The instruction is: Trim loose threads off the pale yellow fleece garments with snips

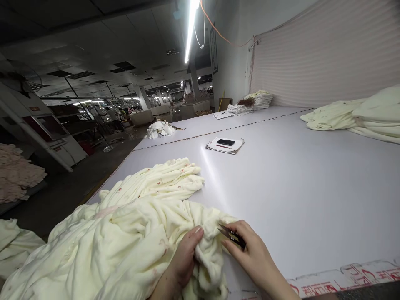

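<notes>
A heap of pale yellow, soft fabric (131, 237) with small reddish prints lies over the left front of the table. My left hand (184, 252) is closed on a gathered fold of it, thumb on top and the other fingers hidden in the cloth. In my right hand (250, 246) is a pair of dark thread snips (233, 236), gripped between thumb and fingers. The tips of the snips point left and touch or nearly touch the bunched fabric edge beside my left hand. Whether the blades meet anything there I cannot tell.
On the pale table (281, 179) lie a paper stack (212, 146) with a black phone (225, 142) and a red pen. White scraps (161, 129) sit at the far left edge, paper piles (261, 101) at the back, more yellow fabric (371, 114) at right. Pinkish cloth (18, 173) is heaped beyond the aisle.
</notes>
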